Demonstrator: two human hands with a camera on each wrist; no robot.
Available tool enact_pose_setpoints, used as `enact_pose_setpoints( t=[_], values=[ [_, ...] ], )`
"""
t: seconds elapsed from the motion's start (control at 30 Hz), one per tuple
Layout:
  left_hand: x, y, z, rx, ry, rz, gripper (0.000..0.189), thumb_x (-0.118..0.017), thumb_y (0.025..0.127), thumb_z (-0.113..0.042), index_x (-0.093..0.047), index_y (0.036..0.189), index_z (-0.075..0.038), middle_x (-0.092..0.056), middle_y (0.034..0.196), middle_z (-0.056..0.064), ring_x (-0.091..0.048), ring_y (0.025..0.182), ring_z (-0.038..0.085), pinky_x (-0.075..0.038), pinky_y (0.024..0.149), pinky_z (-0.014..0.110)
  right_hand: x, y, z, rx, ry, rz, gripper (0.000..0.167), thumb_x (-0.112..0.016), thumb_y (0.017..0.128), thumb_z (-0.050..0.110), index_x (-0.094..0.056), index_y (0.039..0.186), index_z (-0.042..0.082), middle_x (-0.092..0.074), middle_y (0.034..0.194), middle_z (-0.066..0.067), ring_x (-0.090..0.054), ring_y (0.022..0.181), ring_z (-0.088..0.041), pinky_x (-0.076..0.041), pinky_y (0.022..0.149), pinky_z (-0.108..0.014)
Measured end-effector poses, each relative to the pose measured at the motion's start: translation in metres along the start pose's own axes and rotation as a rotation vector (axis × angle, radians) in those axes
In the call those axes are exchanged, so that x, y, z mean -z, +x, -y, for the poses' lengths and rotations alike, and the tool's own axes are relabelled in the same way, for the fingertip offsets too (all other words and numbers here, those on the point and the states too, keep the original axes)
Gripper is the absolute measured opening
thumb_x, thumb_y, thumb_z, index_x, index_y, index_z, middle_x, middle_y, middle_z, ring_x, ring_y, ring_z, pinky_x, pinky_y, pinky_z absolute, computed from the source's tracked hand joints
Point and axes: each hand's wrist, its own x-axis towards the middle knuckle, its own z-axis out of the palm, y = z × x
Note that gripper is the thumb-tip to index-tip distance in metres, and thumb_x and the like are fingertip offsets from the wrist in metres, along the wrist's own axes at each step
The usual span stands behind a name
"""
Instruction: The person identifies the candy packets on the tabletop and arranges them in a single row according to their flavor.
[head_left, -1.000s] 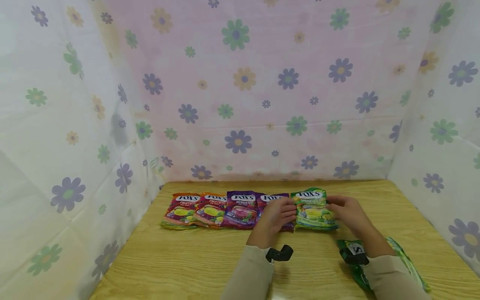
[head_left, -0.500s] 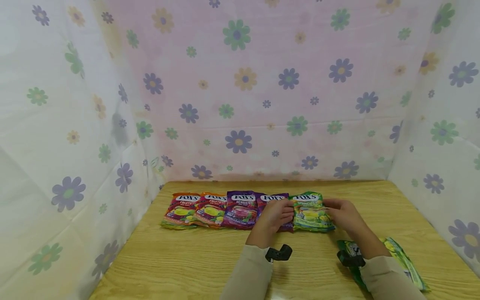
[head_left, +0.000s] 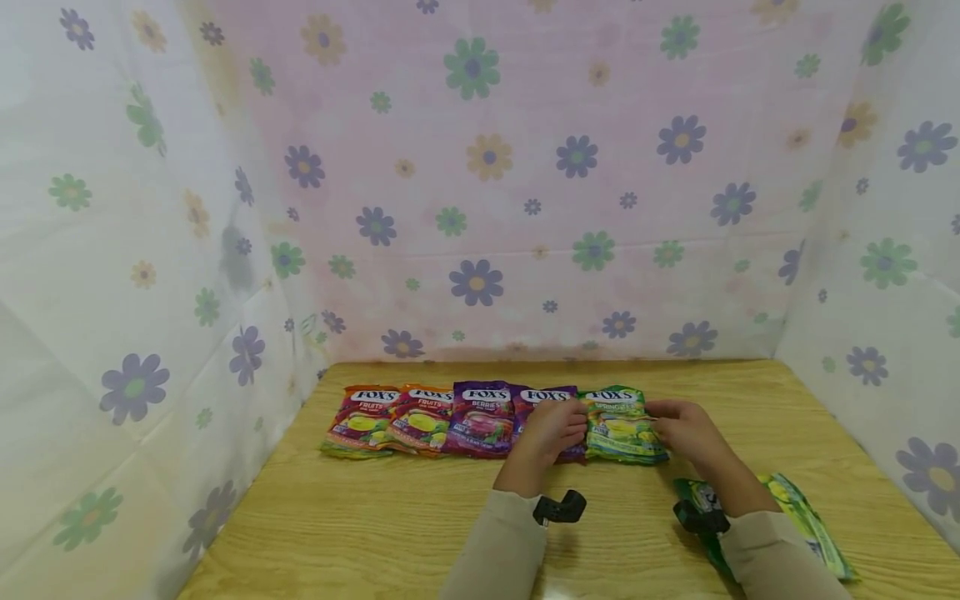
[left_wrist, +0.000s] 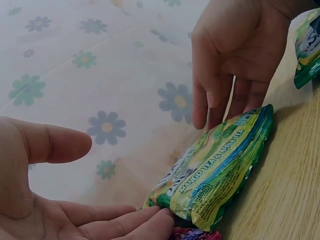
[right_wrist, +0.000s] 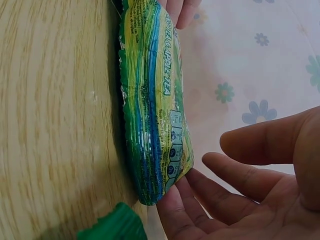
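A green candy bag point(head_left: 621, 432) lies on the table between my two hands, at the right end of a row of bags. Straight fingertips of my left hand point(head_left: 549, 435) touch its left edge, with the thumb held apart in the left wrist view. At the bag's right edge, loosely extended fingers of my right hand point(head_left: 688, 432) touch the side; the right wrist view shows that thumb off the wrapper point(right_wrist: 150, 100). My left hand partly hides the purple candy bag point(head_left: 542, 397) beside the green one.
Further left in the row are another purple bag point(head_left: 482, 421) and two orange-red candy bags, one at the end point(head_left: 366, 422) and one beside it point(head_left: 420, 422). A second green bag point(head_left: 808, 521) lies near the front right, partly under my right forearm. Flowered cloth point(head_left: 480, 208) encloses the wooden table.
The green bag has shifted slightly left and down against the purple bag, and now lies flatter. My right hand moved a little left with it; the left hand stayed nearly still.
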Motion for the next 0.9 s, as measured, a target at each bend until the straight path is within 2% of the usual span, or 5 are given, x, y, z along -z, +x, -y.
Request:
enact_pose_setpoints(
  t=[0.27,0.4,0.53,0.7,0.9],
  values=[
    [0.0000,0.0014,0.0002,0.011,-0.010,0.005,0.048,-0.067,0.098,-0.022,-0.060,0.138,0.002,-0.064,0.137,0.022,-0.063,0.128,0.034,-0.052,0.108,0.045,0.0010,0.0014,-0.0015,-0.026,-0.001,0.016,0.049,-0.045,0.106,0.010,-0.042,0.150,-0.011,-0.039,0.156,-0.034,-0.047,0.139,-0.045,-0.054,0.104,-0.047],
    [-0.0004,0.0020,-0.0003,0.009,-0.009,0.002,0.047,-0.068,0.097,-0.023,-0.062,0.136,0.003,-0.065,0.136,0.022,-0.064,0.127,0.034,-0.053,0.107,0.044,0.0019,0.0023,-0.0023,-0.027,-0.002,0.012,0.048,-0.045,0.106,0.010,-0.043,0.150,-0.012,-0.042,0.153,-0.034,-0.058,0.116,-0.035,-0.057,0.086,-0.034],
    [-0.0008,0.0031,-0.0004,0.005,-0.004,-0.008,0.049,-0.069,0.096,-0.022,-0.061,0.137,0.003,-0.066,0.134,0.021,-0.065,0.126,0.033,-0.054,0.106,0.044,0.0026,0.0033,-0.0024,-0.036,0.005,0.012,0.048,-0.046,0.107,0.011,-0.044,0.150,-0.011,-0.043,0.152,-0.033,-0.057,0.102,-0.024,-0.053,0.075,-0.028],
    [-0.0007,0.0030,0.0003,0.007,0.008,0.005,0.049,-0.066,0.098,-0.023,-0.060,0.139,0.003,-0.064,0.138,0.021,-0.063,0.130,0.034,-0.051,0.109,0.045,0.0029,0.0031,-0.0025,-0.042,-0.003,0.018,0.048,-0.046,0.107,0.013,-0.045,0.150,-0.010,-0.040,0.156,-0.033,-0.054,0.127,-0.032,-0.057,0.087,-0.030],
    [-0.0013,0.0025,-0.0004,0.005,0.011,0.008,0.050,-0.064,0.100,-0.022,-0.058,0.141,0.004,-0.062,0.141,0.022,-0.061,0.131,0.035,-0.050,0.110,0.046,0.0035,0.0033,-0.0028,-0.051,0.004,0.021,0.048,-0.046,0.108,0.015,-0.046,0.150,-0.009,-0.041,0.155,-0.033,-0.053,0.130,-0.035,-0.058,0.092,-0.035]
  ],
)
